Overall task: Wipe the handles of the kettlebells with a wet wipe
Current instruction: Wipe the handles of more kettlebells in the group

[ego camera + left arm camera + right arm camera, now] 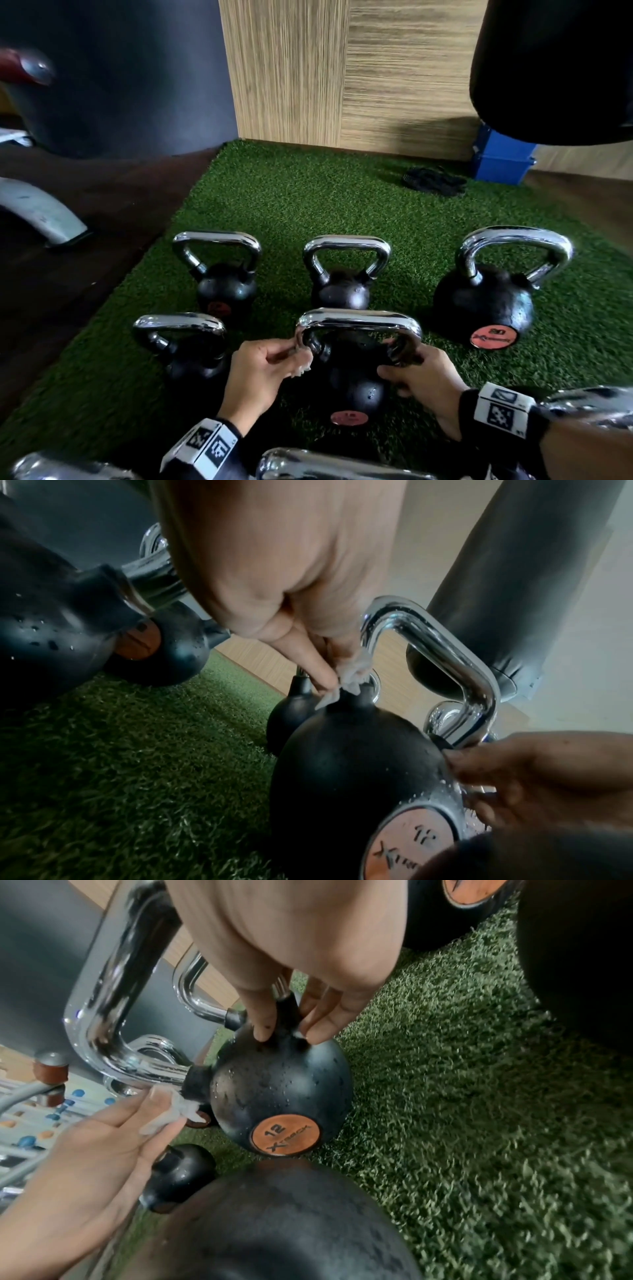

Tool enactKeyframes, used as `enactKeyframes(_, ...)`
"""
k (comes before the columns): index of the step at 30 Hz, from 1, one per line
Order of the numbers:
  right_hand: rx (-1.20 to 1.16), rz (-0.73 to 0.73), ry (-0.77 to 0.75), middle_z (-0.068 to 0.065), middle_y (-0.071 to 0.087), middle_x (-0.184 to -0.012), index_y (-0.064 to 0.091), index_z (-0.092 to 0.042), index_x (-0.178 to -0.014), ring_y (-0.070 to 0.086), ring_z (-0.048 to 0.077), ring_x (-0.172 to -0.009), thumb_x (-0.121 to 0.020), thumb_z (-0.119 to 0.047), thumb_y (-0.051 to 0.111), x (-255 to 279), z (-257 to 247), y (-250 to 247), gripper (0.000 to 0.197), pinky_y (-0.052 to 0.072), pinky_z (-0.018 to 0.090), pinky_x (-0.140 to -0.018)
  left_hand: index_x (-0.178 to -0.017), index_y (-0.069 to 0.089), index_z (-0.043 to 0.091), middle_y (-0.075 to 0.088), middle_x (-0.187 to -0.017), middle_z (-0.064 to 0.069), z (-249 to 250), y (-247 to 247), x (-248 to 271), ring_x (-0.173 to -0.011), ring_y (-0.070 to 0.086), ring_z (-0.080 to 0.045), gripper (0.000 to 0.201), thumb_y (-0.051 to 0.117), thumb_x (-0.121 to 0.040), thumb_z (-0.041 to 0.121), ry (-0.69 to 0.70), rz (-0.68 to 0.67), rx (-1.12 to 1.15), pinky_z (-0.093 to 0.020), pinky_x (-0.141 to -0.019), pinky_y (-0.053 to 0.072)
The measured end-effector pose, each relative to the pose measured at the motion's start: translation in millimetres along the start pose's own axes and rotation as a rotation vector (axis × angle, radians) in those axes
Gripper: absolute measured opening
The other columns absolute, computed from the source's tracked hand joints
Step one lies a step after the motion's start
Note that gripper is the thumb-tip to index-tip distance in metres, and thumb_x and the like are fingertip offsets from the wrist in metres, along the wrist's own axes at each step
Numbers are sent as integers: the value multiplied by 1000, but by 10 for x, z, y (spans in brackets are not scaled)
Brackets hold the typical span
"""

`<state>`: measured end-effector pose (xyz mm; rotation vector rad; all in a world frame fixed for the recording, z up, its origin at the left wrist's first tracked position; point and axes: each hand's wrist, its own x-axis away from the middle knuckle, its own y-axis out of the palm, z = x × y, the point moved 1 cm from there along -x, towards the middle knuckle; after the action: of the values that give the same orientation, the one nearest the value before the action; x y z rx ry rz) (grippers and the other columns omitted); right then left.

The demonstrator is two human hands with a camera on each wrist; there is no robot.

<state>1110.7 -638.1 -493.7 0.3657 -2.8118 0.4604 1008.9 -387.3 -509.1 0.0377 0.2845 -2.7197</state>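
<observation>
— Which one is being handled?

— The 12 kettlebell point(356, 387), standing on the green turf point(342, 205) in the near row; five others stand around it, apart.

— And the wipe?

— The left hand point(260, 370) pinches the crumpled wet wipe point(171, 1112) between thumb and fingers point(133, 1110), pressed at the left foot of the chrome handle point(359, 322).

— The right hand point(421, 377)?

— Its thumb and fingers curl round the handle's right post, just above the black ball.

Green artificial turf point(281, 192) carries several black kettlebells point(483, 301) with chrome handles and a black strap bundle point(433, 181).
</observation>
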Motion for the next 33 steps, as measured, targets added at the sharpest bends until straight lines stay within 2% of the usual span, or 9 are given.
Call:
enactKeyframes(5, 162, 29, -14, 8, 75, -66, 79, -28, -78, 62, 16, -56, -54, 2, 77, 118, -47, -66, 38, 53, 32, -56, -80, 82, 30, 79, -73, 6, 76, 34, -69, -66, 72, 0, 4, 84, -83, 28, 44, 26, -127, -9, -65, 51)
enactKeyframes(8, 352, 51, -53, -7, 64, -48, 72, -33, -60, 54, 4, -44, -52, -6, 73, 237, -53, -136, 28, 44, 18, -44, -81, 78, 40, 77, -73, 19, 134, 95, -232, -70, 72, 7, 17, 83, -86, 24, 71, 58, -220, -6, -67, 51)
enactKeyframes(11, 499, 43, -132, -19, 62, -48, 63, -44, -48, 57, -6, -48, -61, -6, 73, 305, -90, -136, 41, 41, 9, -45, -90, 83, 28, 72, -68, 29, 168, 243, -478, -71, 68, 15, 7, 81, -88, 22, 122, 76, -296, -2, -66, 47)
enactKeyframes(16, 622, -94, -269, -18, 66, -66, 68, -50, -57, 61, -7, -66, -71, -10, 73, 398, -196, -14, 43, 43, 4, -60, -102, 83, 14, 81, -94, 6, 285, 512, -787, -81, 61, 17, 19, 81, -88, 26, 166, 41, -401, 3, -74, 43)
enactKeyframes(20, 595, -162, -244, -19, 66, -57, 68, -44, -50, 61, -7, -56, -77, -8, 68, 311, -339, 8, 46, 41, 7, -49, -82, 82, 37, 76, -67, 7, 278, 468, -881, -60, 63, 7, 12, 73, -89, 34, 59, -143, -295, -11, -69, 48)
enactKeyframes(22, 610, -140, -235, -15, 67, -61, 74, -32, -65, 58, -5, -57, -81, -13, 68, 227, -395, 48, 26, 39, 7, -50, -89, 81, 36, 72, -60, 4, 237, 416, -893, -60, 62, -2, 14, 72, -94, 28, -7, -222, -183, -20, -74, 49)
enactKeyframes(24, 581, -81, -258, -11, 68, -78, 74, -28, -82, 58, 0, -71, -82, -22, 74, 138, -459, 116, 6, 40, 12, -59, -101, 83, 27, 77, -67, 6, 205, 418, -883, -63, 66, 0, 11, 76, -93, 23, 43, -160, -204, -11, -70, 49)
enactKeyframes(29, 645, -165, -222, 1, 64, -124, 57, -30, -136, 60, 15, -114, -82, -41, 78, -61, -557, 228, 59, 45, 22, -93, -89, 82, 35, 74, -72, 29, 274, 487, -886, -71, 67, 16, 12, 84, -84, 23, 69, -66, -314, -2, -68, 46)
enactKeyframes(33, 510, -265, -136, 0, 74, -107, 61, -31, -131, 71, 13, -96, -81, -34, 81, -121, -490, 218, 54, 54, 15, -73, -81, 80, 39, 77, -75, 23, 386, 461, -967, -74, 69, 12, 17, 83, -82, 21, 86, -14, -257, -11, -68, 49)
